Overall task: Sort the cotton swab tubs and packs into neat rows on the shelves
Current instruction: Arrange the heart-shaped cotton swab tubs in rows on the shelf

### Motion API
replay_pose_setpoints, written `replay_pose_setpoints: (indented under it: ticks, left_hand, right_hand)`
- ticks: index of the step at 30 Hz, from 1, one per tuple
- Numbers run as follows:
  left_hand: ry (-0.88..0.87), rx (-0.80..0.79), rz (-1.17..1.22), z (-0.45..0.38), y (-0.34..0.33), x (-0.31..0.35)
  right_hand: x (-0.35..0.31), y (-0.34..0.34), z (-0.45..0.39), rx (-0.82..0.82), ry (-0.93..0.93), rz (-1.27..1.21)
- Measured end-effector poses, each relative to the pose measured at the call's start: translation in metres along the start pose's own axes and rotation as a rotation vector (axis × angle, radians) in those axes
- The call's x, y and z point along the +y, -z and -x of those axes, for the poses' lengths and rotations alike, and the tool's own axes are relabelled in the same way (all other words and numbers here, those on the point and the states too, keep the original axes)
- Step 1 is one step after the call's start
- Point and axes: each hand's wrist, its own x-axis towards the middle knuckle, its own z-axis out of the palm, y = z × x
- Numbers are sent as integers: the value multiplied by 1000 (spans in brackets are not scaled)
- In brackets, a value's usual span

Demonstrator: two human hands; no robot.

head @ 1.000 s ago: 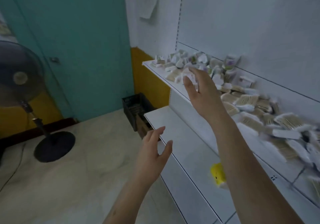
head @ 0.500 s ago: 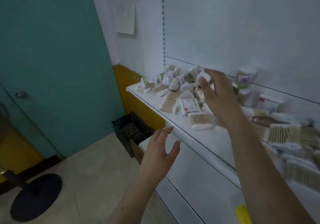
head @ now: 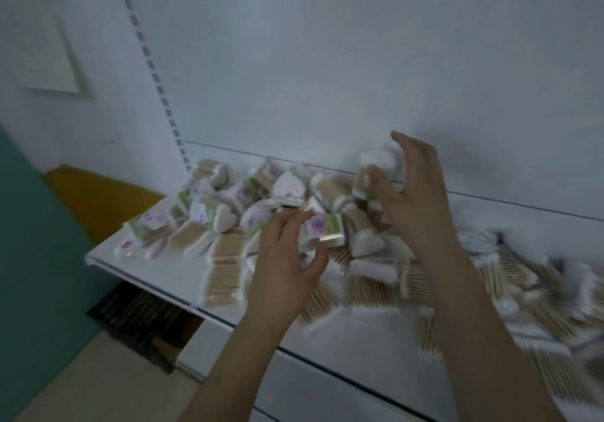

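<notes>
A second ago my left hand (head: pixel 287 258) hung low by the bottom shelf with nothing in it. Then it came up to the top shelf (head: pixel 157 277) and reached into the pile of cotton swab packs (head: pixel 228 225). Its fingers were bent around a small pack (head: pixel 322 230) with a purple and green label, and the thumb sat under it. The picture was blurry, so I could not tell if the grip was tight.

My right hand (head: pixel 411 199) had moved too, from the far end of the pile to the middle, close to the back wall (head: pixel 359 62). Its fingers were spread and curled over a white tub (head: pixel 376 166), with the thumb on the tub's front. I think it was holding it, but the blur made that hard to see.

The packs lay in a messy heap all along the shelf, with no rows yet. So I think both hands had only just started the sorting.
</notes>
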Motion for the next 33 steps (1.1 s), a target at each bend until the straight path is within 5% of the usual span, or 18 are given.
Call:
replay_pose_setpoints:
  ticks: [9, 17, 33]
  left_hand:
    - [-112, -162, -130, -33, -21, -29]
    - [-150, -242, -7, -39, -5, -36]
    - [-299, -249, 384, -21, 24, -12]
  right_hand:
    - [4, -25, 4, -33, -59, 91]
    - [-9, -44, 4, 30, -112, 94]
    - [-53, 15, 66, 453, -209, 5]
